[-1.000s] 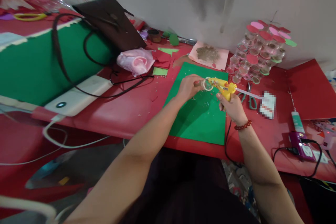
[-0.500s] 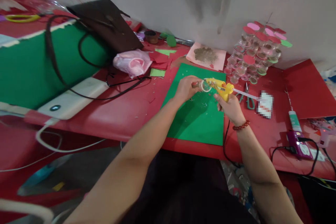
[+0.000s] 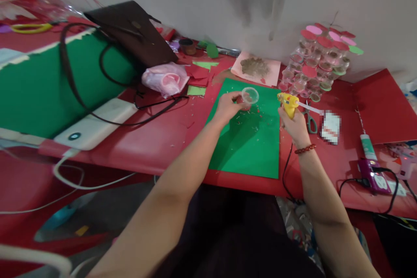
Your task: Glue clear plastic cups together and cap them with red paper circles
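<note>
Closed on a small clear plastic cup (image 3: pixel 250 95), my left hand (image 3: pixel 228 106) holds it over the upper part of a green sheet (image 3: pixel 250 152). The cup's round rim faces up toward me, and something reddish shows at its base. A yellow hot glue gun (image 3: pixel 288 103) is gripped in my right hand (image 3: pixel 295 125), just past the sheet's right edge. From the gun's back end a pale glue stick sticks out to the right. The gun's nozzle points left and stands apart from the cup. Small scraps lie on the green sheet.
Joined clear cups with coloured paper discs (image 3: pixel 314 65) stand against the wall. Scissors (image 3: pixel 312 122) lie behind my right hand. A purple power adapter (image 3: pixel 374 176) with cables sits at right. To the left are a dark bag (image 3: pixel 137 34) and a white power strip-like box (image 3: pixel 97 124).
My right hand has drawn the glue gun away to the right, off the cup. My left hand has tipped the cup so that its rim faces more upward.
</note>
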The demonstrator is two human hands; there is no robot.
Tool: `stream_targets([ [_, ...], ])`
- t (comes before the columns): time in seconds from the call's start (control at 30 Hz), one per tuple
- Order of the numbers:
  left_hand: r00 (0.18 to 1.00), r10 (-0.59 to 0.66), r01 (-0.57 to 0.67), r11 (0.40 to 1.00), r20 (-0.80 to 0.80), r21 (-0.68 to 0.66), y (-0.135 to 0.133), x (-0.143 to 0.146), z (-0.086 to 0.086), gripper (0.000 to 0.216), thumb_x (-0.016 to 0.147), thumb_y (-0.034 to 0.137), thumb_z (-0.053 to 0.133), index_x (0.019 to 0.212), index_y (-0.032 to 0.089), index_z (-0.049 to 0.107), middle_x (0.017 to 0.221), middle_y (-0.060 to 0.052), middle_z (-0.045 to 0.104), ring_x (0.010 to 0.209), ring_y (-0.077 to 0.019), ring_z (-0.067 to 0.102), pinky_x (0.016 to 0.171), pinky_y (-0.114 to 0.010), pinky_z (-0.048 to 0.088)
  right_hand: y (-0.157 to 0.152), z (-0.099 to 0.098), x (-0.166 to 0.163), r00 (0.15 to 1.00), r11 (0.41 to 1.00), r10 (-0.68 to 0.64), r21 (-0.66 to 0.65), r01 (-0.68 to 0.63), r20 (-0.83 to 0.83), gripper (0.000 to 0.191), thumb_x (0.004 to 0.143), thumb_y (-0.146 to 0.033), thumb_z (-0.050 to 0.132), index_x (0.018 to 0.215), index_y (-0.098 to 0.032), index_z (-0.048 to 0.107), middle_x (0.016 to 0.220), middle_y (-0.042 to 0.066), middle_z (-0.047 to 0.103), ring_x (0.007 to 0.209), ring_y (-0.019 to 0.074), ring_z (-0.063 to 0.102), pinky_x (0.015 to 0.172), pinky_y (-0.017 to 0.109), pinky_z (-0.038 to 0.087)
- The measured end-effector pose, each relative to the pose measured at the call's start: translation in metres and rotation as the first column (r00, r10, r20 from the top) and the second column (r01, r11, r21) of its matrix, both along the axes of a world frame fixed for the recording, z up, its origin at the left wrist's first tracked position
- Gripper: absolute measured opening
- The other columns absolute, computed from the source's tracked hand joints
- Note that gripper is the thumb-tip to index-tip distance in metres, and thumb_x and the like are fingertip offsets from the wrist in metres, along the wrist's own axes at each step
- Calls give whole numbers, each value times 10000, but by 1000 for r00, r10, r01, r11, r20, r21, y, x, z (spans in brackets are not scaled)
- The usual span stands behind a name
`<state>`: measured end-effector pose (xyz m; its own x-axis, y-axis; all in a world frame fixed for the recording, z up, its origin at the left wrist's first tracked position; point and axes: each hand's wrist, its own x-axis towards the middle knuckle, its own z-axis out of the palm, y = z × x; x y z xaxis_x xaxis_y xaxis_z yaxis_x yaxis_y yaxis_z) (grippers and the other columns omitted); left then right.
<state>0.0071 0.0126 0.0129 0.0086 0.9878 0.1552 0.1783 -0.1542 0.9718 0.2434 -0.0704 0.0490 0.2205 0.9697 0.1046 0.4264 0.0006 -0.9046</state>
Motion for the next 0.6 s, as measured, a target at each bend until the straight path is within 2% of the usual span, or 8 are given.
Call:
stream_targets([
  [0.07,994,32,-31,999,101,-17,2,-3,0,395,670,204,861,1058,162,797,961,-60,804,929,-214,735,948,-390,578,6,-6,8,987,1000,-15,14,13,160,307,893,-515,630,955,-214,617,736,13,620,689,175,615,665,327,513],
  [0.17,973,101,-93,995,208,-45,5,-10,3,386,672,230,859,1048,183,785,983,-47,801,959,-210,737,955,-378,582,10,-15,13,903,997,-40,80,6,428,218,890,-340,600,1043,-188,634,1003,126,670,937,265,665,831,421,556],
  [0.27,961,159,-155,987,228,-37,8,-17,5,312,662,220,856,963,194,778,987,-39,794,989,-214,731,967,-369,576,10,-22,11,796,996,4,66,-55,606,366,838,-203,598,1200,-156,619,1229,204,621,1081,329,657,891,475,571],
  [0.43,949,201,-198,979,244,-37,9,-18,5,256,649,204,857,886,183,761,908,-27,768,933,-196,714,925,-341,574,7,-24,12,681,991,135,-96,-96,720,421,840,-187,667,1254,-128,624,1348,220,558,1122,341,650,958,486,576],
  [0.6,944,171,-161,985,282,-59,8,-16,5,309,630,204,875,917,171,767,909,-34,760,945,-207,722,940,-352,568,11,-32,20,670,981,195,-127,-149,717,461,812,-241,758,1253,-167,643,1309,165,577,1123,311,644,1011,496,564],
])
